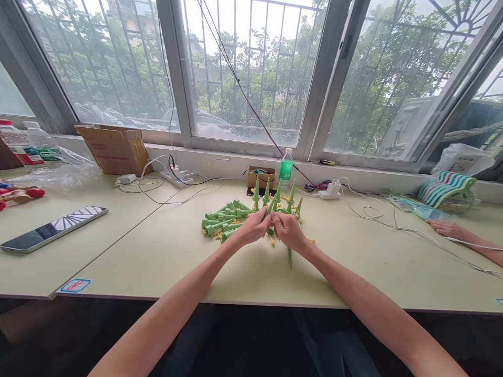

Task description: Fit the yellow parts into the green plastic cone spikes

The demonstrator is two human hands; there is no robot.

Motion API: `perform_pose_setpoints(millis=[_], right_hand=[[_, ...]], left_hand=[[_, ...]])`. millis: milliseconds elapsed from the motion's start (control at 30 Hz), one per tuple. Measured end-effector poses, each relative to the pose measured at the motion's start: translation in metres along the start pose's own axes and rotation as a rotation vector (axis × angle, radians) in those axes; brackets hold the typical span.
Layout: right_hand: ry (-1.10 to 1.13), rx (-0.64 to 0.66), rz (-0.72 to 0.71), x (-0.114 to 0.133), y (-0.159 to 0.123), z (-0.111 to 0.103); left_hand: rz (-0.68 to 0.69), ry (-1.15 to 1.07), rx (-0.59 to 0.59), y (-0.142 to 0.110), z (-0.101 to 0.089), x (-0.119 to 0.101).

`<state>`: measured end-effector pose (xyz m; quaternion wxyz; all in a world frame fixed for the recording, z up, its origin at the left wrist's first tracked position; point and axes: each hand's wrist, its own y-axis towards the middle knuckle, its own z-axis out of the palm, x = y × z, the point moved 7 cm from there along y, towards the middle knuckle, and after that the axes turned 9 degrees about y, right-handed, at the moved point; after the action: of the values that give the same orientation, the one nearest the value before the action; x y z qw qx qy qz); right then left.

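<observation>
Both hands meet over the middle of the table. My left hand (pixel 254 227) is closed around a green plastic watering spike (pixel 270 209), whose tip points up and away. My right hand (pixel 290 230) pinches at the same piece from the other side; its fingers hide the lower end. Just behind the hands stand several upright green spikes (pixel 256 195) with yellow valves. A pile of green spike tubes (pixel 220 222) lies to the left. One more spike (pixel 290 258) lies under my right wrist, pointing toward me. A small yellow valve (pixel 272 242) rests near my fingers.
A green-labelled bottle (pixel 286 166) and a small cardboard box (pixel 261 179) stand behind the spikes. To the left are a phone (pixel 55 229) and a large carton (pixel 113 149). White cables (pixel 393 222) cross the right side, near another person's hand (pixel 446 229) and hangers (pixel 448 189).
</observation>
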<state>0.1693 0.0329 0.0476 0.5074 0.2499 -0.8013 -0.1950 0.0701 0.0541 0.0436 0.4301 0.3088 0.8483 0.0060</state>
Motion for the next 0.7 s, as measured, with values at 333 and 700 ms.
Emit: perform_pose_setpoints(millis=[333, 700], right_hand=[[-0.016, -0.006, -0.008, 0.0008, 0.0, -0.0005], [-0.058, -0.008, -0.003, -0.003, -0.0001, -0.0004]], left_hand=[[-0.026, -0.001, -0.006, 0.0001, -0.0003, 0.0013], [-0.022, -0.007, -0.003, 0.0006, -0.0003, 0.0024]])
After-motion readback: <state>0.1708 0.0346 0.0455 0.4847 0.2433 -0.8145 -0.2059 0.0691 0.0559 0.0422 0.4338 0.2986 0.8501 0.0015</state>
